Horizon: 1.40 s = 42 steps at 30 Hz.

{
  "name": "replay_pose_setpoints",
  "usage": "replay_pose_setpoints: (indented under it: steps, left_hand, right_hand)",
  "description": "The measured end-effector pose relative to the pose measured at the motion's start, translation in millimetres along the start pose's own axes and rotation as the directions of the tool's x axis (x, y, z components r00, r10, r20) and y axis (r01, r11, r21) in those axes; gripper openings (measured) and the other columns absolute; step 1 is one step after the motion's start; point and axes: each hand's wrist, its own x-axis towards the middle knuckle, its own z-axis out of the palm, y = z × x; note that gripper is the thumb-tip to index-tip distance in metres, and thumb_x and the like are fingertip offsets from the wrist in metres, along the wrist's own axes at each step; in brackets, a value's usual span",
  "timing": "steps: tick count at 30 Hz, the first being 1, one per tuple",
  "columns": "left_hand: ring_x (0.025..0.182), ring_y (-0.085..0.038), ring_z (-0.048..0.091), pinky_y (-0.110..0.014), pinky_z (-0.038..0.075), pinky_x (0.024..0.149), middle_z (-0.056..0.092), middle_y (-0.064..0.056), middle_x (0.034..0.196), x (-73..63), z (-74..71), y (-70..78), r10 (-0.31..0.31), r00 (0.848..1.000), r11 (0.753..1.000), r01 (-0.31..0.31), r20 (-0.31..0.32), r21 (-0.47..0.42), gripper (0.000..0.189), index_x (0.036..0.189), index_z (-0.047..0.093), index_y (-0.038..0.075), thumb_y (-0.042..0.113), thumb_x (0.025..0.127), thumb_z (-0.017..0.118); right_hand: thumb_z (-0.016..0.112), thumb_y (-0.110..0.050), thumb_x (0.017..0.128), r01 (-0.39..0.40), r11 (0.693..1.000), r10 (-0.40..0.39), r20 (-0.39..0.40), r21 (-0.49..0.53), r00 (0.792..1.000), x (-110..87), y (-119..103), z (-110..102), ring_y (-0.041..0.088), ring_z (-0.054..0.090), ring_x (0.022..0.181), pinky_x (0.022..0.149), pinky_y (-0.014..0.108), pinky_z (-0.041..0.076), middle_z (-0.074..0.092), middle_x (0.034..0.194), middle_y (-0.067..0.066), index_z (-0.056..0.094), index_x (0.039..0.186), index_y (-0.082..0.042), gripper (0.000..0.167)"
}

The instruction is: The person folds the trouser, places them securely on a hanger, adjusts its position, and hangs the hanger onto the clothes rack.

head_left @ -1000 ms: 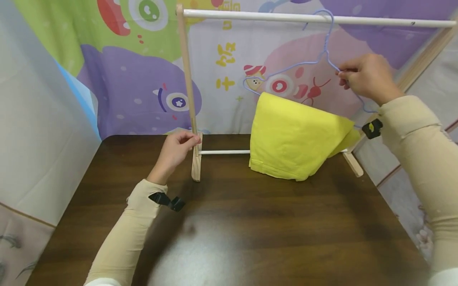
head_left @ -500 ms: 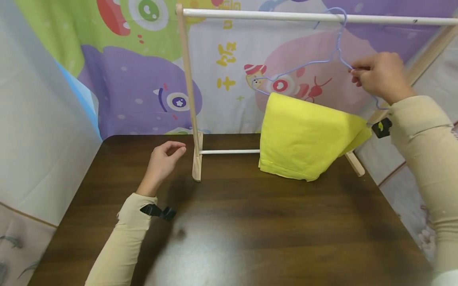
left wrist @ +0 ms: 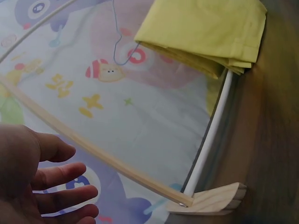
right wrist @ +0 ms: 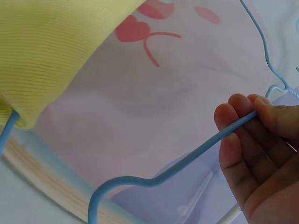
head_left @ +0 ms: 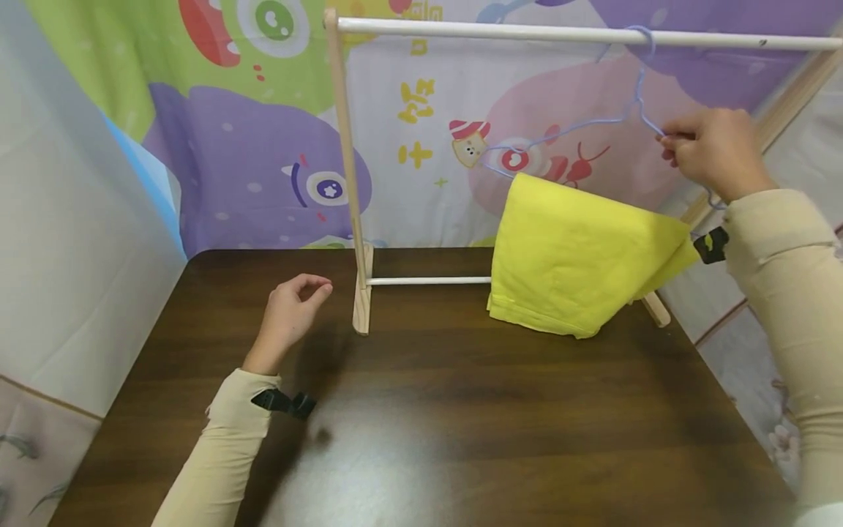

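Note:
My right hand (head_left: 718,150) pinches the right shoulder of a thin blue wire hanger (right wrist: 187,161) between thumb and fingers. The hanger's hook lies over the white top rail (head_left: 487,31) of a small rack. Over the hanger's lower bar is draped a folded yellow cloth (head_left: 586,256), perhaps a garment, bunched toward the right end. In the left wrist view its folded layers (left wrist: 205,32) hang near the lower white rod. My left hand (head_left: 290,311) holds nothing; its fingers are relaxed, above the table just left of the rack's left foot (head_left: 362,304).
The rack's wooden left post (head_left: 347,146) and lower rod (head_left: 428,280) stand at the back of a dark brown table (head_left: 461,424). Behind hangs a cartoon-print curtain (head_left: 263,176). White fabric walls (head_left: 72,183) close in both sides.
The right hand has slid the hanger and yellow cloth to the right along the top rail, and the hook has settled lower onto it. The left hand has drawn back left and toward me.

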Motion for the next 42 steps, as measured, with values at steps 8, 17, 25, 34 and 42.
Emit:
replay_pose_setpoints:
  steps: [8,17,25,34,42]
  left_hand:
    - [0.109,-0.037,0.064,-0.05,0.049,0.092,0.068,-0.019,0.118,-4.9,0.0,-5.0,-0.022,1.0,1.0,0.022,0.019,-0.005,0.031,0.115,0.067,0.004,0.028,0.098,0.057]
    - [0.109,-0.037,0.063,-0.05,0.049,0.09,0.067,-0.02,0.119,-7.3,-0.6,-4.7,-0.031,0.999,0.999,0.031,0.023,-0.007,0.032,0.116,0.067,0.003,0.028,0.099,0.056]
    - [0.104,-0.034,0.063,-0.044,0.048,0.086,0.069,-0.019,0.116,-4.4,3.9,-1.6,-0.027,1.0,0.999,0.027,0.016,-0.023,0.03,0.115,0.067,0.003,0.026,0.098,0.058]
    - [0.104,-0.033,0.063,-0.04,0.047,0.084,0.069,-0.018,0.116,-1.2,10.6,2.7,-0.022,1.0,0.999,0.023,0.015,-0.038,0.028,0.114,0.068,0.003,0.024,0.098,0.058]
    - [0.102,-0.032,0.063,-0.044,0.048,0.085,0.068,-0.015,0.12,3.0,16.3,12.2,-0.019,0.999,0.998,0.021,0.027,-0.055,0.029,0.114,0.068,0.006,0.027,0.098,0.058]
  right_hand:
    - [0.044,-0.011,0.1,-0.023,1.0,0.024,-0.038,0.008,0.999,-0.2,2.4,9.6,-0.021,0.039,0.052,0.049,0.007,0.039,0.068,0.109,0.029,0.061,0.125,0.005,0.035]
    - [0.052,-0.015,0.096,-0.019,0.999,0.03,-0.264,0.047,0.964,-7.7,3.9,24.7,-0.014,0.032,0.062,0.073,0.022,0.032,0.072,0.088,0.013,0.069,0.116,0.0,0.031]
    - [0.052,-0.006,0.092,0.009,0.995,0.038,-0.458,0.098,0.888,-16.5,1.5,45.8,0.015,0.037,0.078,0.085,0.04,0.032,0.057,0.083,0.018,0.07,0.109,0.007,0.028]
    - [0.052,-0.01,0.093,0.02,0.99,0.049,-0.465,0.143,0.884,-26.7,-1.8,59.6,0.015,0.04,0.079,0.078,0.025,0.025,0.063,0.097,0.026,0.064,0.125,0.0,0.036]
    - [0.052,-0.017,0.094,-0.019,0.974,0.125,-0.462,0.226,0.878,-36.0,1.2,71.0,-0.01,0.035,0.071,0.083,0.024,0.034,0.05,0.085,-0.005,0.057,0.136,-0.011,0.043]
